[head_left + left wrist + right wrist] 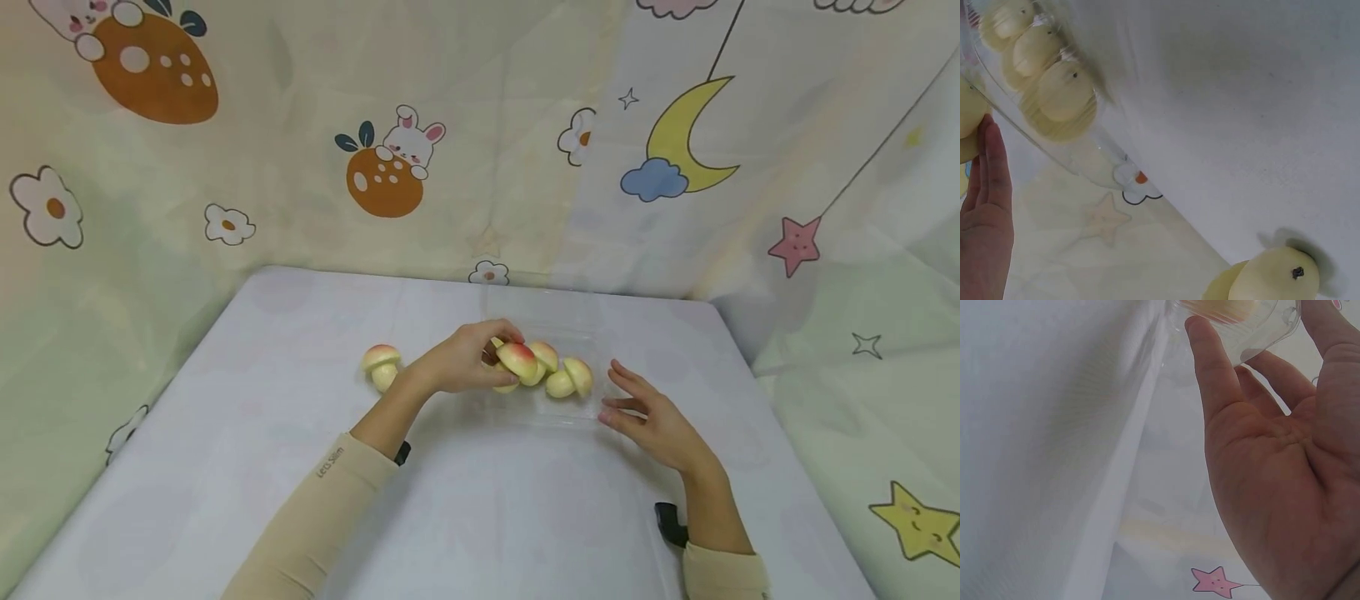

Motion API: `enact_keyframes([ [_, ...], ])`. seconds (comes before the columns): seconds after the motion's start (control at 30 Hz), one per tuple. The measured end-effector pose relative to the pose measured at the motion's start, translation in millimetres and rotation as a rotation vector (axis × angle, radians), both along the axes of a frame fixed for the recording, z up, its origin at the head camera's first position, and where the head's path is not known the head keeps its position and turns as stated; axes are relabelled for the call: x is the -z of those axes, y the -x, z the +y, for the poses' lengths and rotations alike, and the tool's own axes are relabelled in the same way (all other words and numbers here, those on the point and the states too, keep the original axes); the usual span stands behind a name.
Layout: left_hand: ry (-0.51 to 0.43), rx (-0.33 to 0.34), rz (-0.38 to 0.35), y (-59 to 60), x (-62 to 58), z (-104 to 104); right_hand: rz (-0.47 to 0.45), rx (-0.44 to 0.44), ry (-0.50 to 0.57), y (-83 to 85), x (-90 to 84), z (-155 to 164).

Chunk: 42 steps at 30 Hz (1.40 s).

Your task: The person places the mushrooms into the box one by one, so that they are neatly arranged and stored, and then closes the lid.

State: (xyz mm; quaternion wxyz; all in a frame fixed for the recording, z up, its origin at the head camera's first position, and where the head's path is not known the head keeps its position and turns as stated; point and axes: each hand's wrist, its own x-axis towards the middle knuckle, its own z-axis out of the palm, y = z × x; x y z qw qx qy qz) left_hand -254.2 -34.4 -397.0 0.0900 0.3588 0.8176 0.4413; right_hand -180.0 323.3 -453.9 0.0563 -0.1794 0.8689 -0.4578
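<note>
the left hand [472, 360] pinched one toy mushroom [517, 360] between thumb and fingers at the left part of a clear plastic box [542, 412], while the right hand [658, 427], fingers loosely parted and gripping nothing, stood at its right wall. three more mushrooms [577, 377] lay inside, so packing looked mostly done, leaving the held one and a lone mushroom [383, 367] on the table [525, 508], farther left.

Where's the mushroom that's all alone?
In the head view, the lone mushroom sits on the table, to the left of the left hand and the clear box.
</note>
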Motion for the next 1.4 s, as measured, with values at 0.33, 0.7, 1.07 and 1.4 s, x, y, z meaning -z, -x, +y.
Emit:
enact_keyframes([
  [0.33,0.061,0.017,0.036,-2.2,8.2,15,0.009,-0.001,-0.011,-1.1,-0.4,1],
  [0.7,0.222,-0.064,0.181,-7.6,17.5,28,0.016,-0.003,-0.007,-0.7,0.3,-1],
  [1.07,0.296,-0.052,0.176,-11.1,21.0,38,0.003,0.005,-0.015,0.7,0.3,0],
  [1.4,0.337,-0.035,0.207,-12.8,21.8,43,0.012,-0.001,-0.011,1.4,-0.4,0],
])
